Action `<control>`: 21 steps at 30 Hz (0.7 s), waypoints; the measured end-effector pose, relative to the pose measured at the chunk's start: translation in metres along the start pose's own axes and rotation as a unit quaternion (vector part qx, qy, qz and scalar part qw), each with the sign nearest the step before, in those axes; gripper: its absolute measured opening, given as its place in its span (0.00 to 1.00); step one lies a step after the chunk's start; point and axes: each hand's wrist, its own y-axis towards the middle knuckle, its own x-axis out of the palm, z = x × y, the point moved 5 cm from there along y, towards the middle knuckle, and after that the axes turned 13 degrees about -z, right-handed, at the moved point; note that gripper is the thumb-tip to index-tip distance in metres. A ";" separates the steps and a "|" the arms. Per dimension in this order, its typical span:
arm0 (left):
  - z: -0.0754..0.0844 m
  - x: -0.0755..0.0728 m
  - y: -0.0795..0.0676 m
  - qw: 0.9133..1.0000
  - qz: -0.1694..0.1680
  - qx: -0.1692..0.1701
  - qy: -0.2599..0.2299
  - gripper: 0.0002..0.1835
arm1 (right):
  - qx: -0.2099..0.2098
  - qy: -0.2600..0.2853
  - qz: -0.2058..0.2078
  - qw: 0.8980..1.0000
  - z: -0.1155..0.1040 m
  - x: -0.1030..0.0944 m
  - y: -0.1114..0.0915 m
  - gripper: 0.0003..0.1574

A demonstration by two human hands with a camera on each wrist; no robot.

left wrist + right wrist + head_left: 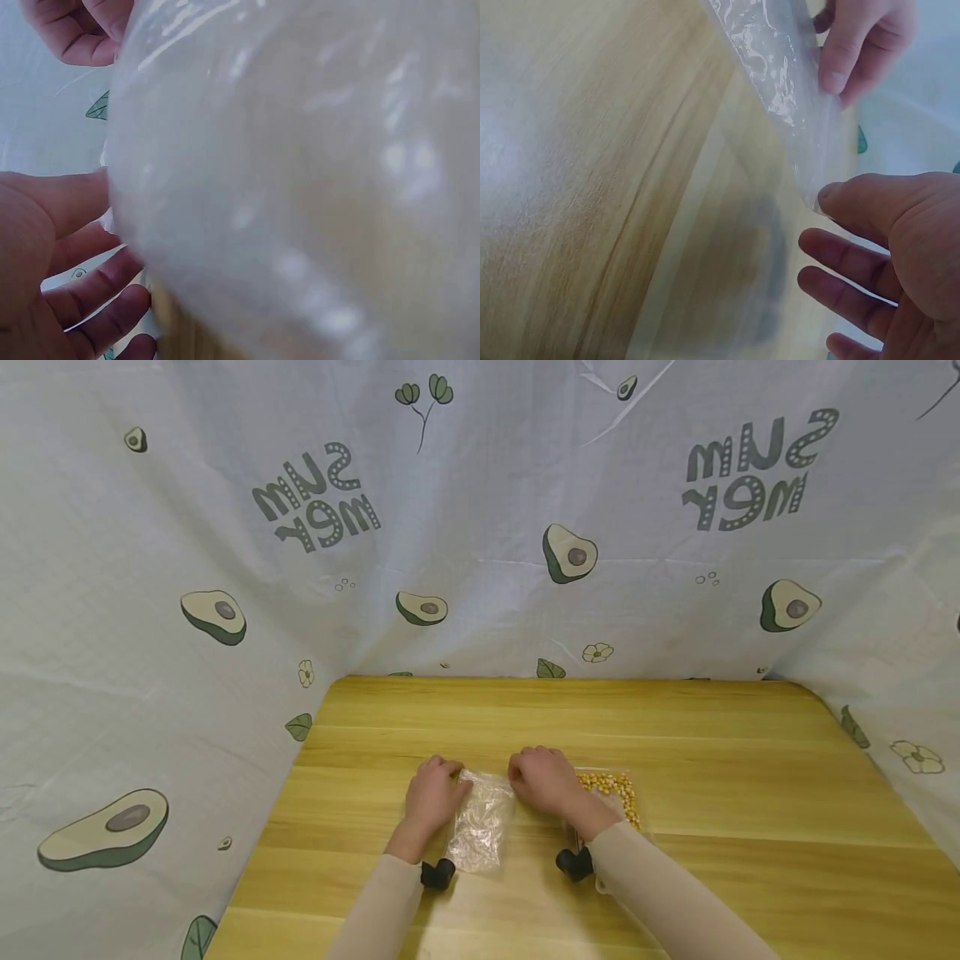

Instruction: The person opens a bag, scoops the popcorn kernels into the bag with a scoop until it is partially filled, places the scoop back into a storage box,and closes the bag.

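Note:
A clear plastic bag (pixel 482 828) hangs between both hands over the wooden table. At its upper left corner, my left hand (pixel 435 795) pinches the film between thumb and forefinger. My right hand (pixel 546 779) pinches the opposite upper corner; in the right wrist view, the thumb (pixel 855 196) presses on the bag's tip while the other fingers spread apart. The bag (pixel 277 165) fills most of the left wrist view, crinkled and see-through, with nothing visible inside.
A second clear bag holding yellow corn kernels (pixel 611 785) lies under the right forearm, partly hidden. A small pale rounded end (pixel 602 886) pokes out beside the right sleeve. A black wrist mount (pixel 438 874) sits by the left wrist. A patterned white curtain (pixel 480 527) closes off the back and sides.

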 end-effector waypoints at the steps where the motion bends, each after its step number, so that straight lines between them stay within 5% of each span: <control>1: 0.000 0.000 0.000 1.000 -0.001 0.000 -0.020 0.17 | 0.000 0.007 0.003 1.000 0.000 -0.002 -0.001 0.04; 6: -0.001 -0.002 -0.002 0.993 -0.006 0.010 -0.121 0.11 | 0.003 0.058 0.009 0.998 0.000 -0.010 -0.007 0.05; 12: 0.004 -0.006 -0.003 0.974 0.002 0.035 -0.224 0.08 | -0.003 0.124 0.029 0.992 0.005 -0.022 -0.020 0.08; 21: 0.024 -0.014 -0.013 0.950 -0.008 0.048 -0.307 0.08 | -0.020 0.201 0.059 0.978 0.013 -0.034 -0.042 0.05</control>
